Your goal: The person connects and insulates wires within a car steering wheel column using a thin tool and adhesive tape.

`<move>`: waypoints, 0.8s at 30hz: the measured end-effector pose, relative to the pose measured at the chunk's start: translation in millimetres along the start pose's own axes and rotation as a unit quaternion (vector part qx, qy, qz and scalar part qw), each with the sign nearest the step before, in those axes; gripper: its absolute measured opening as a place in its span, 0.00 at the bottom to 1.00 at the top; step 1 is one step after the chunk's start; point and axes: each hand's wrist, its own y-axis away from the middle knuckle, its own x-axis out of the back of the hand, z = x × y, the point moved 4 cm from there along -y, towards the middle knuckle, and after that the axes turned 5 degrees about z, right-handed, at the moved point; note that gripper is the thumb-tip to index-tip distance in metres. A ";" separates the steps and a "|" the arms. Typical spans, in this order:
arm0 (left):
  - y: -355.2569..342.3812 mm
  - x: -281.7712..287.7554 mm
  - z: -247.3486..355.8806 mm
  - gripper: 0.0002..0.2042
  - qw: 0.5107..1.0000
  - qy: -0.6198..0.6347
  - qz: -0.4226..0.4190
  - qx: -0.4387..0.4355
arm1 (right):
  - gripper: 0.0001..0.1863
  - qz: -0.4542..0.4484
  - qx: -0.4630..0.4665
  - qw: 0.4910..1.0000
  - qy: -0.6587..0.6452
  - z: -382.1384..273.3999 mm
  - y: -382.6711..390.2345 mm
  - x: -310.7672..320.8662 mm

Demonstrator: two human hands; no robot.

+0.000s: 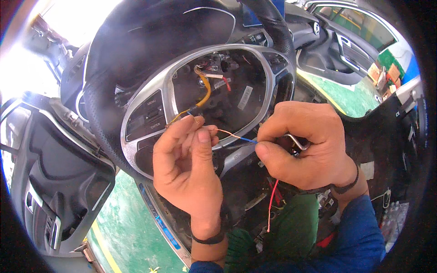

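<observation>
A car steering wheel [136,59] with its centre cover off fills the middle of the head view, its silver frame [173,73] bare. A yellow cable [205,93] runs from the open hub down to my left hand [186,168], which pinches its end together with a thin orange and blue wire [232,135]. The wire stretches right to my right hand [309,145], whose thumb and forefinger grip its other end. A metal tool [298,142] sits in the right fist. A red wire [272,202] hangs below the right hand.
The wheel's left button pad [152,116] lies just left of my left hand. An open driver's door panel [59,182] is at the left and an open passenger door [350,50] at the upper right. Green floor [123,227] shows below.
</observation>
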 end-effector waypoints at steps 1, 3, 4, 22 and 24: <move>0.9 0.3 1.5 0.14 0.997 -0.062 0.009 -0.046 | 0.03 0.001 -0.004 1.000 -0.001 -0.8 0.8 0.9; 1.8 -2.4 -1.8 0.15 0.989 -0.122 0.015 -0.088 | 0.03 0.006 -0.013 1.000 -0.003 2.4 4.7 3.5; 1.6 -3.7 -2.3 0.16 0.983 -0.143 0.029 -0.109 | 0.03 0.009 -0.016 1.000 -0.004 3.2 6.1 5.5; -4.5 -20.1 14.1 0.12 0.831 -0.401 -0.173 -0.346 | 0.03 -0.007 -0.070 0.997 0.010 3.1 20.2 31.4; 1.5 -19.4 3.5 0.11 0.849 -0.370 -0.177 -0.333 | 0.04 -0.020 -0.103 0.994 -0.016 5.4 22.8 29.0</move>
